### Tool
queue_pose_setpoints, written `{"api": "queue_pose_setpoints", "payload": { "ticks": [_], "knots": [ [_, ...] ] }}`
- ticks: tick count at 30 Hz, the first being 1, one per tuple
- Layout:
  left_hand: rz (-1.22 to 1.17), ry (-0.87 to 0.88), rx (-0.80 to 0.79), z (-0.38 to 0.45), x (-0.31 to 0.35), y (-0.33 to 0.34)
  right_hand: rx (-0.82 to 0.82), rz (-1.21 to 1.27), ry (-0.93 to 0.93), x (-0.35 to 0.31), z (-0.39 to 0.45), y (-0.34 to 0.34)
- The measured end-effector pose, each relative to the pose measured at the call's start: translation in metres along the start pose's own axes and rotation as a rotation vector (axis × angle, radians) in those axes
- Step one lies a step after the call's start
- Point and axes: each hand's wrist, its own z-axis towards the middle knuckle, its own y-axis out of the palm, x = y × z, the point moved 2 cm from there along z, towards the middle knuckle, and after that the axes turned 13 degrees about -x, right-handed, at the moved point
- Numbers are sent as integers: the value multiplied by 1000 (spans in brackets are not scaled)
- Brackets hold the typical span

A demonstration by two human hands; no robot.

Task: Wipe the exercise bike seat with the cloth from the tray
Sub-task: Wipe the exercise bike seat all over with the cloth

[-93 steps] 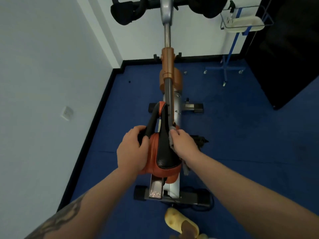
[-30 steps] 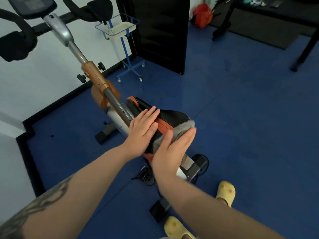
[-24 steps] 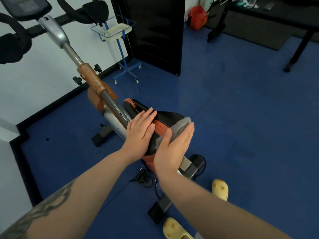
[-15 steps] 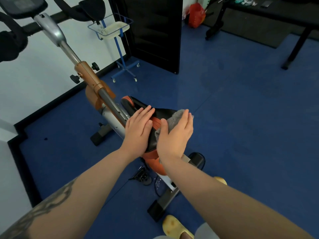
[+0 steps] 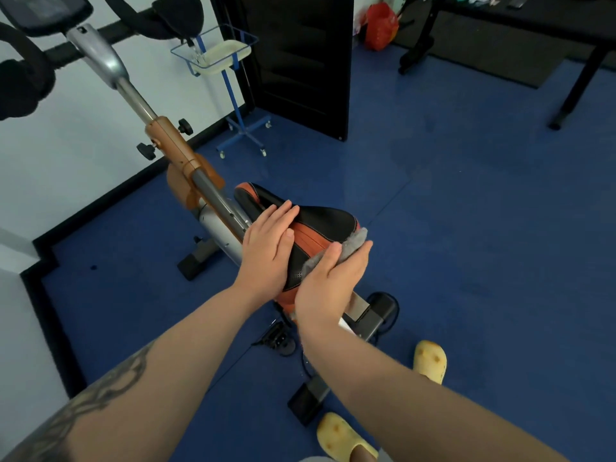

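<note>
Dim, even indoor light; wide-angle bending and soft edges.

No text, label, brand or number can be read anywhere in view. The console (image 5: 40,10) at the top left has a grey screen too blurred to make out, and the seat (image 5: 320,221) carries only plain stitching.

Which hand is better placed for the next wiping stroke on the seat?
The right hand: it presses the grey cloth flat against the right side of the seat. The left hand holds no cloth; it lies flat on the seat's left side, likely steadying it.
</note>
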Motion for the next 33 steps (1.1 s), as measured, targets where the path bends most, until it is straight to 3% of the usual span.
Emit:
{"api": "queue_pose_setpoints", "payload": {
  "ticks": [4, 11, 17, 21, 29, 33],
  "knots": [
    [15, 7, -27, -1, -1, -2, -79, 21, -66, 6, -45, 19],
    [-1, -12, 20, 1, -1, 2, 19, 75, 79, -17, 39, -17],
    [-6, 21, 24, 1, -5, 3, -70, 18, 98, -5, -13, 4],
    [7, -6, 20, 2, -4, 3, -3, -34, 124, -19, 35, -8],
    [-15, -22, 23, -2, -2, 2, -355, -256, -86, -8, 38, -35],
    [-52, -33, 11, -2, 0, 1, -441, -353, -35, -21, 80, -41]
  ]
}}
